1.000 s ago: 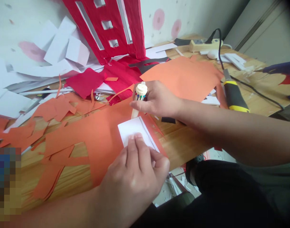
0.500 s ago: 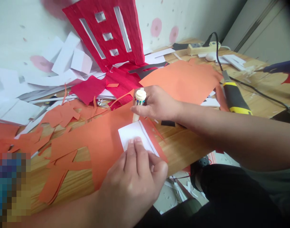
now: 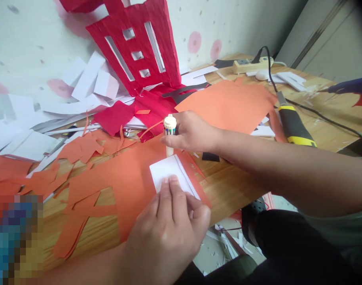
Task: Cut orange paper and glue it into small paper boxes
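Observation:
A small white card (image 3: pixel 162 171) lies on a sheet of orange paper (image 3: pixel 130 174) near the table's front. My left hand (image 3: pixel 171 221) holds the card down, its fingertips pressed together on top and the thumb bent in at the side. My right hand (image 3: pixel 191 130) is wrapped round a cream multicolour pen (image 3: pixel 169 128) with coloured sliders below its cap. The pen stands nearly upright, with its lower end at the far edge of the card. Whether the tip touches the paper cannot be made out. A dark line runs along the card's right side.
A red cut-out panel (image 3: pixel 133 47) leans on the wall behind white paper scraps (image 3: pixel 88 79). Orange offcuts (image 3: pixel 80 148) lie at left. A larger orange sheet (image 3: pixel 228 101), a black-and-yellow tool (image 3: pixel 295 124), its cable and a power strip (image 3: pixel 249 65) lie at right.
The pen in my right hand has tilted more upright, its top moving left. My left hand stays on the card. The view has shifted slightly, showing more of the red panel.

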